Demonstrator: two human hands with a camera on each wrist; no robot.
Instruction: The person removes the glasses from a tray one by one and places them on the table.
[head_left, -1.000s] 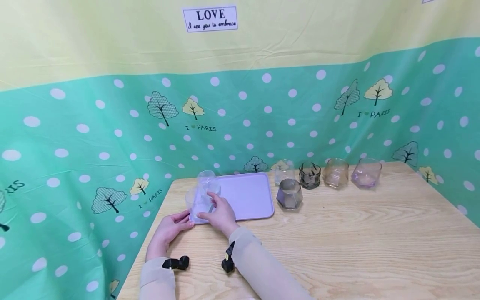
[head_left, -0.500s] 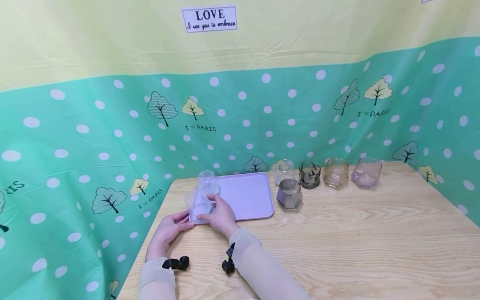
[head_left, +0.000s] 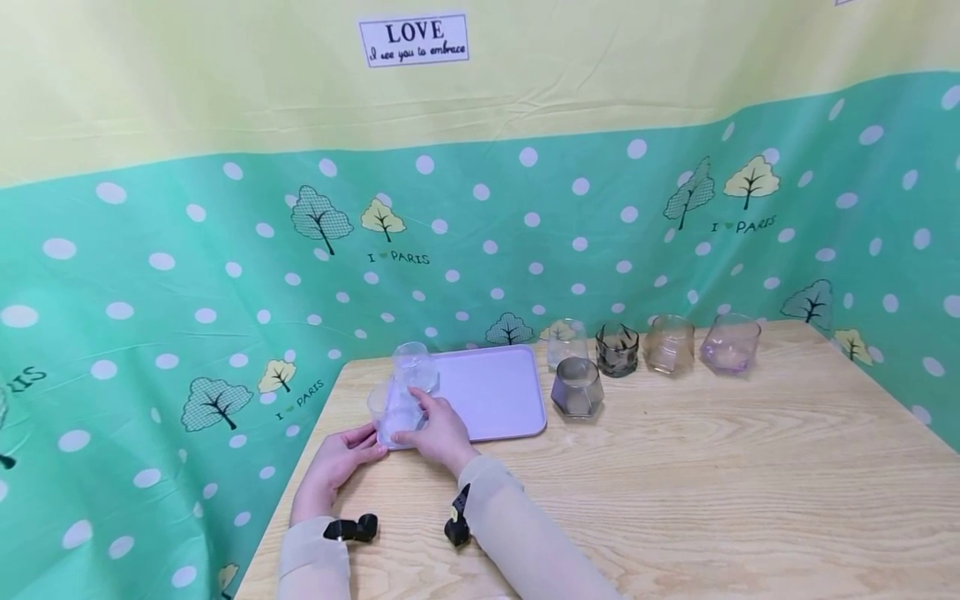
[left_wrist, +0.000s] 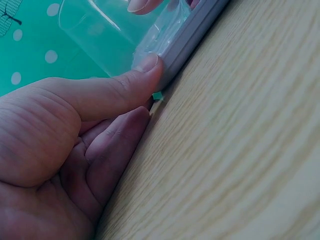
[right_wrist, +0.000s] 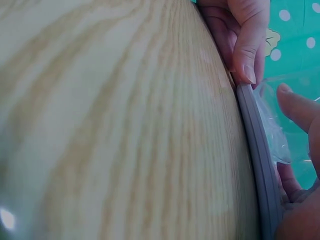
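A clear glass (head_left: 390, 410) stands on the near left corner of the purple tray (head_left: 501, 393), with a second clear glass (head_left: 415, 365) just behind it. My right hand (head_left: 441, 433) holds the nearer glass, thumb on the near side and fingers on the right. At the tray's front left corner, my left hand (head_left: 339, 465) grips the rim. In the left wrist view its thumb (left_wrist: 122, 90) presses on the corner beside the glass (left_wrist: 102, 37). The right wrist view has the right thumb (right_wrist: 299, 107) close to the glass base (right_wrist: 276, 132).
Right of the tray stand a grey faceted glass (head_left: 577, 388), a clear glass (head_left: 567, 343), a dark glass (head_left: 617, 350), an amber glass (head_left: 670, 344) and a pinkish glass (head_left: 731, 343). A patterned curtain (head_left: 465, 208) hangs behind the wooden table (head_left: 712, 492).
The nearer glass and my right fingers shift only very slightly on the tray. My left hand stays at the corner. The head view moves a little.
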